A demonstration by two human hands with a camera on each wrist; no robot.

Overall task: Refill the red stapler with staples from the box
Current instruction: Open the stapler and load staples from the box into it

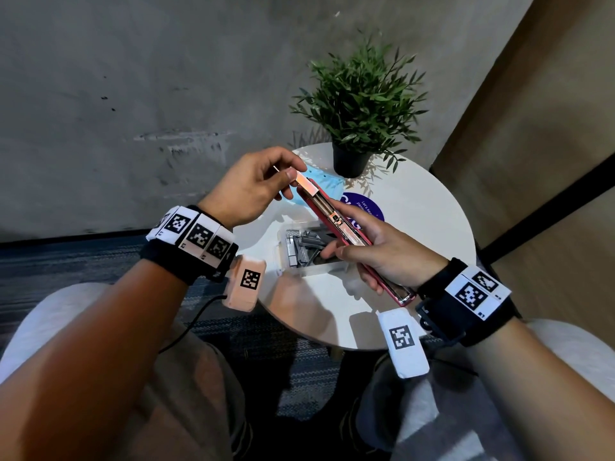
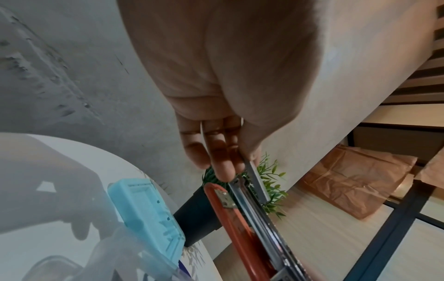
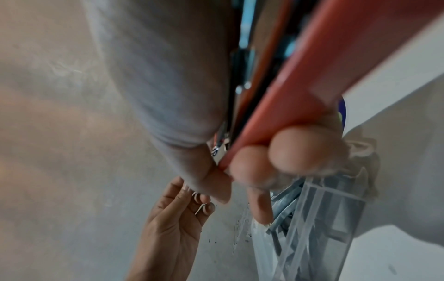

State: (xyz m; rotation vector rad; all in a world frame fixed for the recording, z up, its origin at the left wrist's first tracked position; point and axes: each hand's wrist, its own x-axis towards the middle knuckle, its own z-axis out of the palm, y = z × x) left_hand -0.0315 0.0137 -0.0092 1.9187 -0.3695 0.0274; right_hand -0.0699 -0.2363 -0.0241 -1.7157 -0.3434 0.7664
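Two hands work over one round white table (image 1: 416, 227) by a grey wall: right hand (image 1: 382, 257) grips the stapler (image 1: 336, 221), left hand (image 1: 253, 184) pinches a staple strip (image 1: 304, 182); one box (image 1: 306, 254), one plant (image 1: 359, 104).

Stapler (image 1: 336, 224) above staple box (image 1: 309, 252), plant (image 1: 359, 104) behind.

Beyond your left hand, a light blue plastic case (image 1: 324, 181) lies on the round white table (image 1: 429, 227). Just past your right hand sits a purple round sticker (image 1: 364, 207). Farther out, near the table's far edge, a green plant (image 1: 361, 94) stands upright in a black pot (image 1: 351, 159). Brown paper bags (image 2: 355, 180) lie beyond, right of your left hand.
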